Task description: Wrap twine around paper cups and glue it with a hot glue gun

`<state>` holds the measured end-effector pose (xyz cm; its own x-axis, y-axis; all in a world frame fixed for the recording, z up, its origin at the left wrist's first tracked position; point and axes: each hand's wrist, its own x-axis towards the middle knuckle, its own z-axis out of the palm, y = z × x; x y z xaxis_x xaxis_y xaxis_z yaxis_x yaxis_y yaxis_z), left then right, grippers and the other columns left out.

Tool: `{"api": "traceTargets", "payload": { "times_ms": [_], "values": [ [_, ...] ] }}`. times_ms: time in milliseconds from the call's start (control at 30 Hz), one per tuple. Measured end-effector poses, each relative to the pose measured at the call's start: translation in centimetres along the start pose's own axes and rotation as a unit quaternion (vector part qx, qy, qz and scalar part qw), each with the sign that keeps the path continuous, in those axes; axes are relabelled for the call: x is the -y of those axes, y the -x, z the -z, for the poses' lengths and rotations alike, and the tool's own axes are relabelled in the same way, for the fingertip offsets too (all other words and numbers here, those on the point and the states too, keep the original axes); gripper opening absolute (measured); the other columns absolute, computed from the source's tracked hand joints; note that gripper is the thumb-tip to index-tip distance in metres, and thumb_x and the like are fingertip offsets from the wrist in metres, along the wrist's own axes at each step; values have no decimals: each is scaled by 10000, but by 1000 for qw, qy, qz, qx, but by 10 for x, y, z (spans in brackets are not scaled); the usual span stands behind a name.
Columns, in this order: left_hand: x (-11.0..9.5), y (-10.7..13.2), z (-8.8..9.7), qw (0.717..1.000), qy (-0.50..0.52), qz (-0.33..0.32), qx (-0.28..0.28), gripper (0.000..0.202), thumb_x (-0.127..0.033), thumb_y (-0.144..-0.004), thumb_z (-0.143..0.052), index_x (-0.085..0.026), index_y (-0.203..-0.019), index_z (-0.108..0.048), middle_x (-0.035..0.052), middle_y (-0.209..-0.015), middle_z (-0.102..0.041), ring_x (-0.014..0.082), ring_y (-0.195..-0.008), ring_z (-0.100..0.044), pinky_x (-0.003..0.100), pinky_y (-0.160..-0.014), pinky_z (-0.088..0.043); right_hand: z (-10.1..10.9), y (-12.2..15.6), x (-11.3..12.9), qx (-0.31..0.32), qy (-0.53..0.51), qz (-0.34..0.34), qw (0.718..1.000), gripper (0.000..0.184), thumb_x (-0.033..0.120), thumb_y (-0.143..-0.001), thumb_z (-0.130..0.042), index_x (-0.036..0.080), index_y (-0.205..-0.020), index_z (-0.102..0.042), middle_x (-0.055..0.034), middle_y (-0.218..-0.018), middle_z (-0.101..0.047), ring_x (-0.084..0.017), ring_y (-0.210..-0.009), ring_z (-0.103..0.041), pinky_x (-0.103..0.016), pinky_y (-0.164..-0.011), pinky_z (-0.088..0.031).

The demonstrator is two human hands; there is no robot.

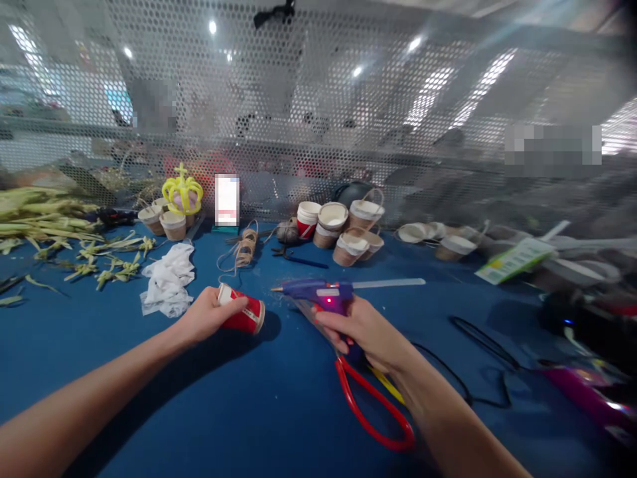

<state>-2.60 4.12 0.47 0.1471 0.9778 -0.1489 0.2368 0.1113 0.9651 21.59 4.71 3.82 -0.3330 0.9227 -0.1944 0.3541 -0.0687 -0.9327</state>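
Note:
My left hand point(208, 313) is wrapped round a small red paper cup point(245, 315) lying on its side on the blue table top point(279, 405). My right hand point(368, 332) grips a purple hot-glue gun point(321, 293) by its handle; a red light glows on it and its nozzle points left toward the cup, a short gap away. A glue stick point(388, 283) juts out of the gun's back. Red-handled scissors point(375, 408) lie under my right wrist.
Twine-wrapped paper cups point(348, 229) stand at the back by a perforated metal screen point(318, 113). A yellow crown point(182, 192), twine point(245, 249), a white cloth point(168, 279), green leaf strips point(54, 229) lie left. Black cord point(478, 372) runs right.

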Motion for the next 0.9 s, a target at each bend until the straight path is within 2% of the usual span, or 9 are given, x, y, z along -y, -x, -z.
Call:
{"api": "traceTargets", "payload": {
  "times_ms": [133,267,433,500,633,700,800,833,900],
  "values": [
    [-6,-4,2,999,5,-30,-22,317,-427,-688,-553,-133,-570,-542,-24,-479,-517,84,-439,-404,210,-444,-282,11,-16,-2,-137,53,-1,989,212,341,-720,-566,139,-695,-507,10,-584,-547,-74,-480,-483,-194,-444,-369],
    [-12,-11,2,998,20,-55,-19,278,-390,-688,-569,-136,-577,-550,-17,-507,-541,88,-456,-436,204,-447,-297,17,-37,-13,-175,121,-22,977,238,341,-783,-491,137,-661,-503,-5,-555,-549,-76,-449,-477,-208,-448,-395],
    [-16,-6,-1,998,37,-55,-9,244,-357,-692,-567,-126,-612,-575,2,-535,-571,97,-476,-464,210,-469,-331,21,-59,-31,-198,241,-58,948,291,388,-815,-479,134,-679,-519,40,-487,-506,-78,-399,-472,-225,-444,-402],
    [-14,1,-3,997,41,-60,-3,247,-351,-698,-562,-128,-589,-563,-6,-519,-551,88,-465,-439,205,-461,-318,23,-63,-35,-209,290,-54,932,262,364,-801,-515,127,-694,-544,10,-567,-552,-99,-494,-526,-248,-513,-426],
    [-6,17,-8,995,42,-88,30,268,-363,-724,-551,-125,-601,-558,-13,-532,-519,78,-476,-395,199,-458,-294,16,-54,-22,-231,358,10,905,181,265,-773,-525,94,-754,-581,-161,-863,-603,-249,-891,-554,-362,-741,-410],
    [-3,25,-11,993,19,-100,51,285,-376,-748,-526,-122,-625,-562,-17,-544,-502,76,-484,-376,198,-459,-285,3,-42,-6,-206,368,67,904,209,274,-801,-481,96,-819,-589,-167,-985,-578,-254,-1000,-505,-380,-828,-370],
    [-3,36,-16,985,-72,-141,74,307,-372,-784,-475,-123,-626,-562,-35,-520,-439,74,-478,-331,199,-448,-265,-25,-23,19,-81,353,154,919,250,364,-818,-461,175,-822,-626,-41,-969,-616,-151,-936,-539,-252,-843,-377],
    [-3,39,-18,976,-116,-165,77,307,-359,-788,-467,-126,-609,-557,-42,-506,-412,73,-470,-316,199,-440,-254,-35,-18,25,-14,336,179,924,272,384,-829,-437,196,-831,-634,-9,-938,-630,-128,-888,-557,-220,-802,-399],
    [-5,45,-21,954,-198,-210,82,304,-317,-786,-460,-134,-553,-528,-55,-475,-357,68,-445,-293,202,-424,-229,-52,-14,31,142,264,199,933,384,418,-859,-353,162,-828,-637,-34,-886,-640,-144,-822,-568,-246,-742,-425]
  ]
}}
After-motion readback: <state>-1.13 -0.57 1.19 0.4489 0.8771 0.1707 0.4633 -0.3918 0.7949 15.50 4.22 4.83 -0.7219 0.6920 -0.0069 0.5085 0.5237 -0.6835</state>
